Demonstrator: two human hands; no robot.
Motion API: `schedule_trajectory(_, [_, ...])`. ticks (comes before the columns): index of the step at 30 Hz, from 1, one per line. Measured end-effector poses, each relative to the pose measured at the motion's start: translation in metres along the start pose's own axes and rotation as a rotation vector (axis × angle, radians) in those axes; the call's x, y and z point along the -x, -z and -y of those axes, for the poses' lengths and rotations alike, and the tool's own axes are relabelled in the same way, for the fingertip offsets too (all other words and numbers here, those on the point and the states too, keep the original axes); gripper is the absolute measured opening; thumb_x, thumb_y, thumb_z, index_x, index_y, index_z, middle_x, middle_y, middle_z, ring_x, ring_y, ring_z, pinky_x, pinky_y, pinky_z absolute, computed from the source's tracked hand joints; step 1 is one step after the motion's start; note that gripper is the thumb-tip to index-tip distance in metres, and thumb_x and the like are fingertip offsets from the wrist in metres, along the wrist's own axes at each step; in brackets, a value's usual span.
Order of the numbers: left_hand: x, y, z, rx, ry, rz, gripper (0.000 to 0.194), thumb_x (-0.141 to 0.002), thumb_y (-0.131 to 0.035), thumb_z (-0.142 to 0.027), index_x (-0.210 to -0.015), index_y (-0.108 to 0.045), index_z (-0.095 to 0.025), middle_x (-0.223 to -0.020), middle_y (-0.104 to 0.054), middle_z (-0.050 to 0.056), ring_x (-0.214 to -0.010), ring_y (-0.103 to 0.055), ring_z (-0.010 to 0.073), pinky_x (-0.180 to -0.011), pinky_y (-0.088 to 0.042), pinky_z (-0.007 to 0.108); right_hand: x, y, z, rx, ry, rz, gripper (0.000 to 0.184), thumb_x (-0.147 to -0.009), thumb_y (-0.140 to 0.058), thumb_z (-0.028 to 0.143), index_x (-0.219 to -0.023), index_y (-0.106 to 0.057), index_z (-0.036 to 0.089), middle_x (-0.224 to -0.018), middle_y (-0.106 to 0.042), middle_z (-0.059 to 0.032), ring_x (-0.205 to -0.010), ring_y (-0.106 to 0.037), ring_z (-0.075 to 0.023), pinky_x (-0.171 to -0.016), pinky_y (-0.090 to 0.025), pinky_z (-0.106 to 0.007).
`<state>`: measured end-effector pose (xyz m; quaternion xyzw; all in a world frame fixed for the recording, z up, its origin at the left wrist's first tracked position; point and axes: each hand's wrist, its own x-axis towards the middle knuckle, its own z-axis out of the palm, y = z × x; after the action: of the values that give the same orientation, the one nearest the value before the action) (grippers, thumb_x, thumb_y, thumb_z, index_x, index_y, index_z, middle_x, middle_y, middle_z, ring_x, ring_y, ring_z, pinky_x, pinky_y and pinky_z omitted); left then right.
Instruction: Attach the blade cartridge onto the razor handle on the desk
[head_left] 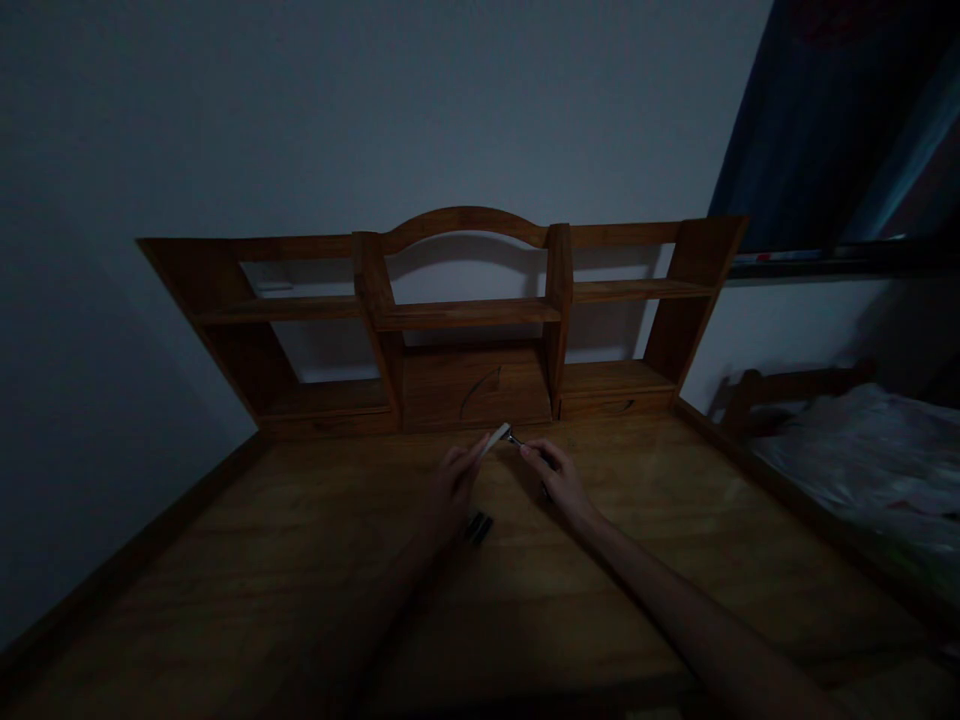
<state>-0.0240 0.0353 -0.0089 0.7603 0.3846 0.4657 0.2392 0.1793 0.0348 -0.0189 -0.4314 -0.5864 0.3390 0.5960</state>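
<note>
My left hand (pixel 455 480) is closed around a flat, pale strip-like piece (pixel 496 438) that sticks up toward the far right. My right hand (pixel 556 477) grips a slim tool with a shiny metal tip (pixel 514 438); the dim light hides its exact kind. That metal tip meets or nearly meets the upper end of the pale piece. Under the right palm a dark part shows, perhaps the tool's handle. Small black objects (pixel 480 528) lie on the wooden desk (pixel 600 600) just beside my left wrist.
A wooden shelf unit (pixel 469 316) with several compartments stands along the desk's back, against a pale wall (pixel 300 120). Raised edges border the desk on both sides. At the right are a pale plastic-like heap (pixel 862 460) and a dark curtain (pixel 817 130). The room is dim.
</note>
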Motion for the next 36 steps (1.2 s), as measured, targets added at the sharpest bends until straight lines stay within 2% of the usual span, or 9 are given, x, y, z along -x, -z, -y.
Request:
schedule_trajectory(4, [-0.0013, 0.0015, 0.0047, -0.023, 0.005, -0.040, 0.041, -0.098, -0.038, -0.033, -0.138, -0.047, -0.029, -0.095, -0.054, 0.004, -0.089, -0.052, 0.0174, -0.082, -0.044, 0.031, 0.0015, -0.0005, 0.0006, -0.006, 0.010, 0.021, 0.026, -0.085, -0.061, 0.047, -0.088, -0.070, 0.022, -0.084, -0.065, -0.0013, -0.081, -0.057, -0.0203, -0.073, -0.041, -0.029])
schedule_trajectory(13, [-0.0009, 0.0021, -0.0008, 0.009, -0.020, -0.013, 0.040, -0.098, -0.039, -0.032, -0.136, -0.048, -0.030, -0.098, -0.056, 0.004, -0.091, -0.053, 0.0172, -0.083, -0.044, 0.031, 0.0022, -0.0003, 0.0029, -0.015, 0.008, 0.043, 0.026, -0.085, -0.062, 0.048, -0.088, -0.070, 0.023, -0.085, -0.067, -0.0020, -0.083, -0.059, -0.0214, -0.075, -0.043, -0.031])
schedule_trajectory(19, [-0.0001, 0.0019, 0.0010, 0.000, -0.017, -0.045, 0.040, -0.097, -0.039, -0.031, -0.136, -0.049, -0.030, -0.094, -0.054, 0.004, -0.088, -0.053, 0.0171, -0.081, -0.043, 0.030, 0.0035, -0.0011, 0.0032, -0.014, 0.020, 0.048, 0.026, -0.085, -0.061, 0.048, -0.089, -0.070, 0.023, -0.087, -0.067, -0.0020, -0.084, -0.059, -0.0217, -0.077, -0.043, -0.031])
schedule_trajectory(23, [-0.0003, 0.0023, -0.0004, 0.016, -0.031, -0.013, 0.040, -0.097, -0.040, -0.031, -0.136, -0.049, -0.031, -0.098, -0.055, 0.004, -0.090, -0.053, 0.0170, -0.081, -0.044, 0.030, 0.0031, -0.0014, 0.0015, -0.011, 0.013, 0.046, 0.025, -0.085, -0.062, 0.047, -0.089, -0.071, 0.023, -0.087, -0.067, -0.0019, -0.084, -0.059, -0.0216, -0.077, -0.043, -0.031])
schedule_trajectory(28, [-0.0009, 0.0033, 0.0001, 0.003, -0.021, -0.044, 0.040, -0.098, -0.038, -0.031, -0.136, -0.050, -0.029, -0.094, -0.053, 0.004, -0.088, -0.052, 0.0168, -0.079, -0.044, 0.030, 0.0033, -0.0013, 0.0015, 0.006, 0.015, 0.052, 0.025, -0.086, -0.061, 0.046, -0.090, -0.070, 0.024, -0.089, -0.067, -0.0019, -0.085, -0.059, -0.0221, -0.078, -0.043, -0.032])
schedule_trajectory(33, [0.0028, 0.0010, -0.0042, -0.029, -0.088, -0.009, 0.040, -0.098, -0.039, -0.029, -0.137, -0.047, -0.031, -0.098, -0.053, 0.004, -0.088, -0.052, 0.0163, -0.079, -0.043, 0.029, 0.0038, -0.0018, 0.0058, 0.006, 0.029, 0.051, 0.023, -0.087, -0.061, 0.044, -0.090, -0.070, 0.023, -0.089, -0.067, -0.0018, -0.084, -0.059, -0.0212, -0.077, -0.042, -0.031])
schedule_trajectory(36, [0.0025, -0.0009, -0.0025, -0.049, -0.084, -0.017, 0.041, -0.098, -0.038, -0.029, -0.138, -0.046, -0.031, -0.099, -0.054, 0.005, -0.089, -0.052, 0.0162, -0.080, -0.043, 0.029, 0.0037, -0.0017, 0.0060, 0.007, 0.019, 0.057, 0.024, -0.087, -0.061, 0.044, -0.091, -0.070, 0.022, -0.088, -0.067, -0.0019, -0.084, -0.059, -0.0208, -0.076, -0.042, -0.030])
